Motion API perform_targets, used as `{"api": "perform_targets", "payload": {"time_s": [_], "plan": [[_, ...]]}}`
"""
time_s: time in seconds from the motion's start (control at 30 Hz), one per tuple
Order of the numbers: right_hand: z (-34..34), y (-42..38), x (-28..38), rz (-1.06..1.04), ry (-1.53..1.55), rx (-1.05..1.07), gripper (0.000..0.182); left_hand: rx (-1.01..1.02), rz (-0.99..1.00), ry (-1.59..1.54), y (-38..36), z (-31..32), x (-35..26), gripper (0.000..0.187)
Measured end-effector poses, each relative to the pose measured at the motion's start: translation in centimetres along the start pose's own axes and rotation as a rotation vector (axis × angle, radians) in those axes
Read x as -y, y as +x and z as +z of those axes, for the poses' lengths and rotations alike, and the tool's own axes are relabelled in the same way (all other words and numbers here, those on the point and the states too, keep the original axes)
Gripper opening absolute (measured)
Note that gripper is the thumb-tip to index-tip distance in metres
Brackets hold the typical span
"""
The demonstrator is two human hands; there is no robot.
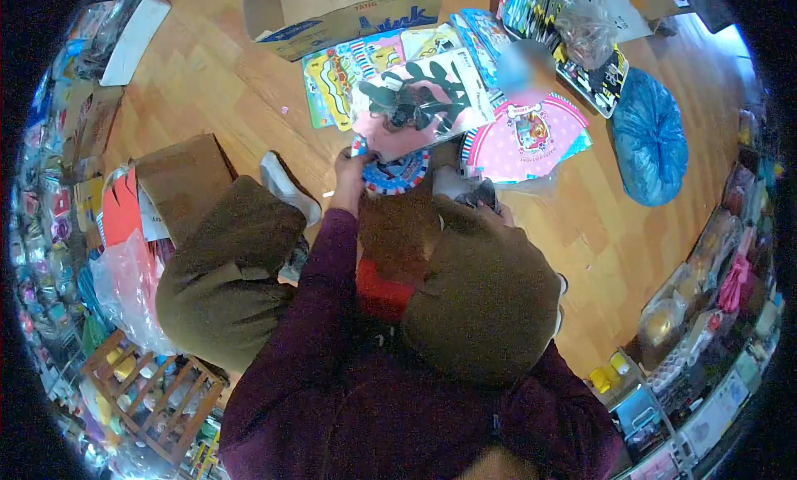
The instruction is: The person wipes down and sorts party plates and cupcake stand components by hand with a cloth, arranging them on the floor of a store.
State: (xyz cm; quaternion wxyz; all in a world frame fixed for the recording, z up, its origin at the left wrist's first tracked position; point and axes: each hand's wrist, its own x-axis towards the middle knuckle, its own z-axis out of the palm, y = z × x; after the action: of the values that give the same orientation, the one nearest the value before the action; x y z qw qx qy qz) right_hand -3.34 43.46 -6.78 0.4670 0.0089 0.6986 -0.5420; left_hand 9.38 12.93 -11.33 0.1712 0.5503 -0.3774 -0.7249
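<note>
My left hand [349,179] is closed on the left edge of a round blue printed card [394,177] with a red-and-white striped rim. The card's upper part is hidden under a flat clear-wrapped pack [458,85] with dark leaf shapes and a pink area. My right hand [501,216] is partly hidden by my right knee. Its fingers curl beside a dark, shiny crumpled piece [479,195], whose kind I cannot make out. Just beyond lies a pink fan-shaped printed party piece [527,139] with a cartoon dog.
Colourful printed packs [332,85] lie on the wood floor before a cardboard box [349,19]. A tied blue plastic bag [650,139] stands at the right, near upright packs [531,15]. Another carton [184,181] is left of my knee. Goods line both sides.
</note>
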Motion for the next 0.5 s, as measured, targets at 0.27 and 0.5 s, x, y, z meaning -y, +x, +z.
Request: {"api": "perform_targets", "payload": {"time_s": [0.27,0.5], "plan": [[1.7,-4.7,4.0,0.111,0.060,-0.096,0.023,-0.105,0.025,0.118,2.6,-7.2,-4.4,0.038],[1.4,-8.1,3.0,0.020,-0.001,-0.178,0.023,-0.201,0.282,0.545,2.0,-10.1,-4.6,0.063]]}}
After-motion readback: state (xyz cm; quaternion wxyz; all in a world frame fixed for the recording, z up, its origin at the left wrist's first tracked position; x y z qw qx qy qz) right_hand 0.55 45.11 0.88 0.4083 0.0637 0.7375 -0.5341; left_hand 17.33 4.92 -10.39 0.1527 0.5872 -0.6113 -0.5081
